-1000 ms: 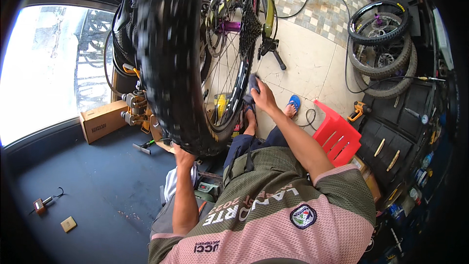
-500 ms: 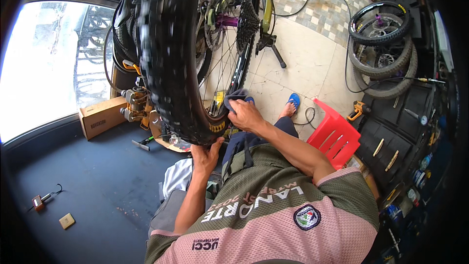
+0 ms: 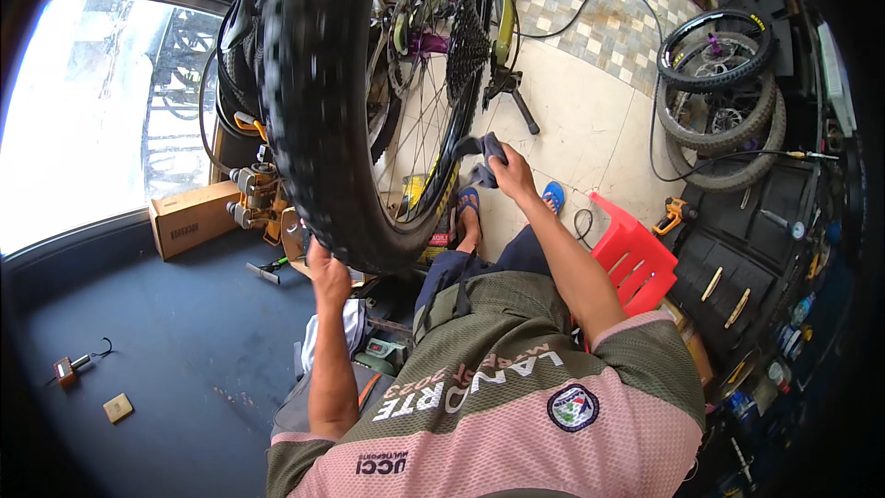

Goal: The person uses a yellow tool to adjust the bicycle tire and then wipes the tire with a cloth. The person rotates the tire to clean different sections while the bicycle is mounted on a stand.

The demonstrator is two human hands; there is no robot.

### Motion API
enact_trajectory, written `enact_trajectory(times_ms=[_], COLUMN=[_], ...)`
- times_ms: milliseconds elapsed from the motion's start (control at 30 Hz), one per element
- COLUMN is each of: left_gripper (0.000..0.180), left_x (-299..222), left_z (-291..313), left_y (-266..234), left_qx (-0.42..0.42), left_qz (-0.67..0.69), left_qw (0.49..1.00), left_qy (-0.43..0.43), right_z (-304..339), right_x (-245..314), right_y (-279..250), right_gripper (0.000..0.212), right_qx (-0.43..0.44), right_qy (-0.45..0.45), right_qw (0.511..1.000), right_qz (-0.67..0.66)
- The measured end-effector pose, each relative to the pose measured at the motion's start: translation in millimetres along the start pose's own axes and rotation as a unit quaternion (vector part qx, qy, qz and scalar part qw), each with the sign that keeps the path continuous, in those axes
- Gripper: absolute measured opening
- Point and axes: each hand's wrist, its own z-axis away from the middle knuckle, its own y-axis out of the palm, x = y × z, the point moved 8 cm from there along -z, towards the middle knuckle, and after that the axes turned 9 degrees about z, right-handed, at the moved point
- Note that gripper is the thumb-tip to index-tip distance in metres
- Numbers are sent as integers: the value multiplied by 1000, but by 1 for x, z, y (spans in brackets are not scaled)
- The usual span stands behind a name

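A bicycle wheel with a fat knobby black tire stands tall in front of me, its tread smeared by motion. My left hand is up against the tire's lower left edge, which partly hides its fingers. Closed around a dark grey cloth, my right hand hangs just right of the tire's sidewall, with a loose end of the cloth close to the rim. Inside the wheel show thin spokes, a purple hub and a black cassette. The green bicycle frame rises behind.
A red plastic stool stands at my right, near an orange power tool. Several loose wheels lie stacked beyond it, beside a black hose. A cardboard box sits left, near a bike stand's orange clamp.
My right hand has drawn the cloth away from the rim, rightward and farther out. My left hand has slid left along the tire. The wheel has turned, its yellow sidewall marking now higher.
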Motion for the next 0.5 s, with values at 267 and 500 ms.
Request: enact_trajectory(times_ms=[267,500], left_gripper=[104,76], left_x=[-84,59], left_z=[56,45], left_y=[76,65], left_qx=[-9,119], left_qz=[-128,22], left_qw=[982,986], left_qy=[142,113], right_z=[32,132], right_x=[71,181], right_y=[80,21], right_gripper=[50,57], right_qx=[144,109], right_qy=[-107,-264], right_qw=[960,951], right_qz=[213,115])
